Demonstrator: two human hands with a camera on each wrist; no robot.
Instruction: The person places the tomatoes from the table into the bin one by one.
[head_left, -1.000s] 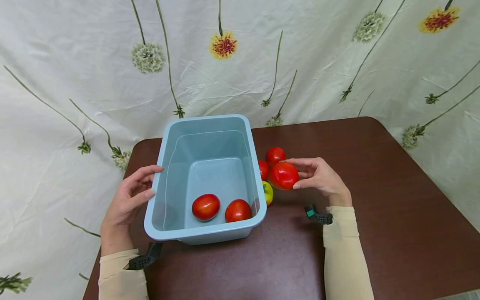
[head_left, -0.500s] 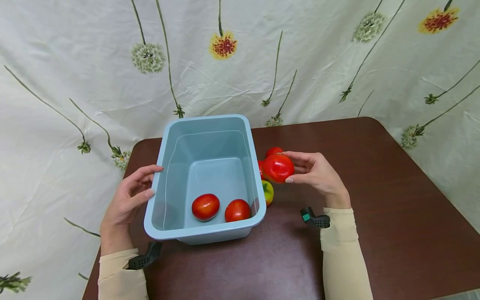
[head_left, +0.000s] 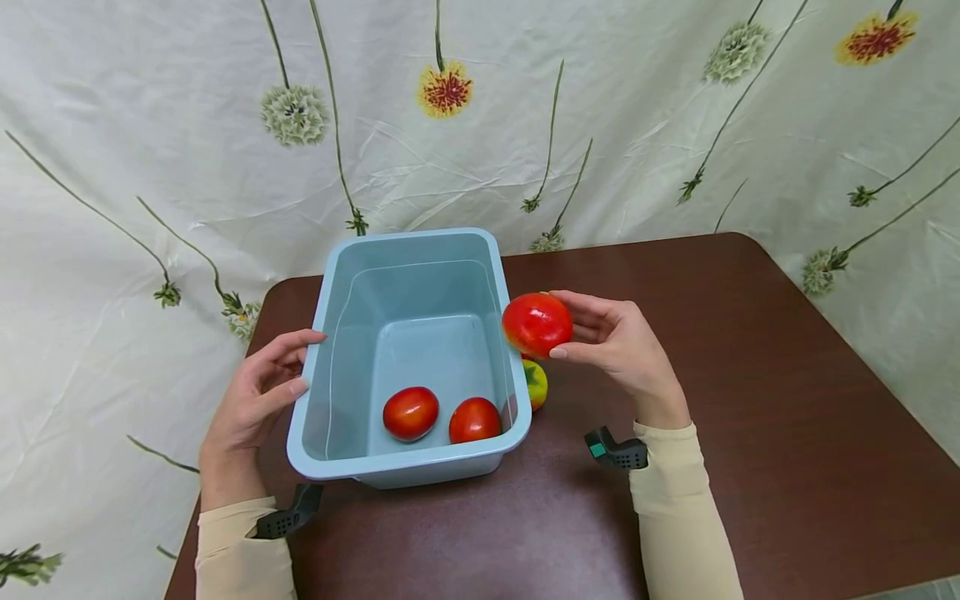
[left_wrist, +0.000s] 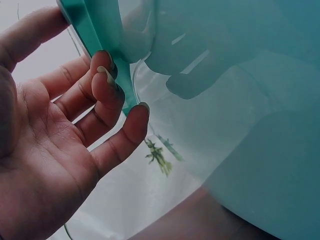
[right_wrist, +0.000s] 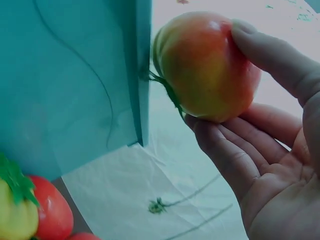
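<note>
My right hand (head_left: 626,354) pinches a large red tomato (head_left: 537,325) between thumb and fingers, raised at the right rim of a light blue plastic bin (head_left: 408,468). In the right wrist view this tomato (right_wrist: 207,67) shows a yellow-green underside, its green stem facing the bin wall. On the bin's left side, my left hand (head_left: 251,408) holds the rim with thumb and curled fingertips. Inside, near the front wall, lie two red tomatoes, one at left (head_left: 411,414) and one at right (head_left: 476,420).
Right of the bin, a yellow-green tomato (head_left: 536,385) sits on the dark brown table (head_left: 750,400). Red tomatoes (right_wrist: 52,207) lie beside it, mostly hidden in the head view. A flower-printed white cloth (head_left: 630,150) hangs behind the table.
My right hand has lifted the large tomato and carried it leftward to the bin's right rim, now covering the red tomatoes behind it. The left hand and bin stay still.
</note>
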